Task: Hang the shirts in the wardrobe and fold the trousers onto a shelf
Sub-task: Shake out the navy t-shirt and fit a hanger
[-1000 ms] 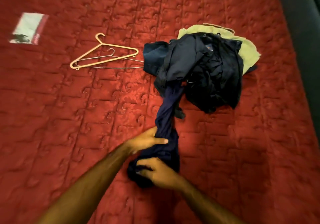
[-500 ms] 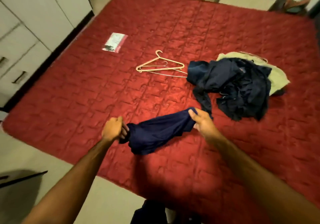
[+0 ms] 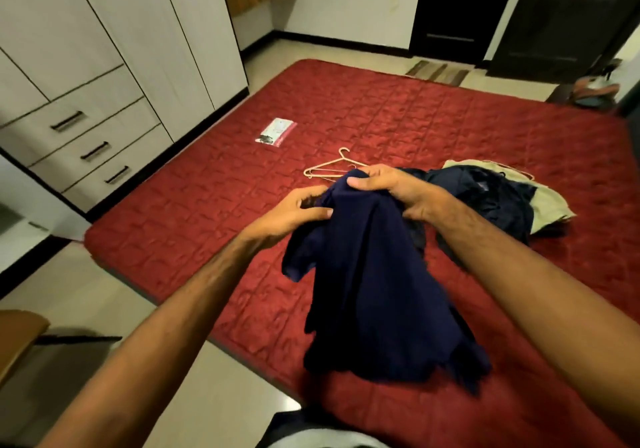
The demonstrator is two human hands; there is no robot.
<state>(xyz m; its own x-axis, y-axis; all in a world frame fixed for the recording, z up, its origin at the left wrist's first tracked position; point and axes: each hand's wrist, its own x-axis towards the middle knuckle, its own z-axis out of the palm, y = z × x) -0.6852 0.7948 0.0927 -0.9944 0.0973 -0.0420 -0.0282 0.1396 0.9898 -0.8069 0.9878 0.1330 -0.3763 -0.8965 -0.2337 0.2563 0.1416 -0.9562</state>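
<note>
A navy blue shirt (image 3: 374, 281) hangs above the red mattress (image 3: 450, 129), held up at its top. My left hand (image 3: 291, 212) pinches its upper left edge. My right hand (image 3: 398, 191) grips the bunched top on the right. Behind my hands lie a peach plastic hanger (image 3: 329, 167) with a thin wire hanger under it, partly hidden by the shirt. To the right sits a pile of dark clothes (image 3: 485, 198) on top of a pale yellow-green garment (image 3: 547, 205).
A white wardrobe (image 3: 114, 32) with closed doors and drawers stands along the left wall. A small plastic packet (image 3: 276, 131) lies on the mattress. Dark doors (image 3: 519, 15) are at the back, a bag (image 3: 595, 89) on the floor far right, and a brown board (image 3: 17, 333) near left.
Both hands have lifted the navy shirt off the mattress and come close together at its top. The view has pulled back, so the wardrobe and room now show.
</note>
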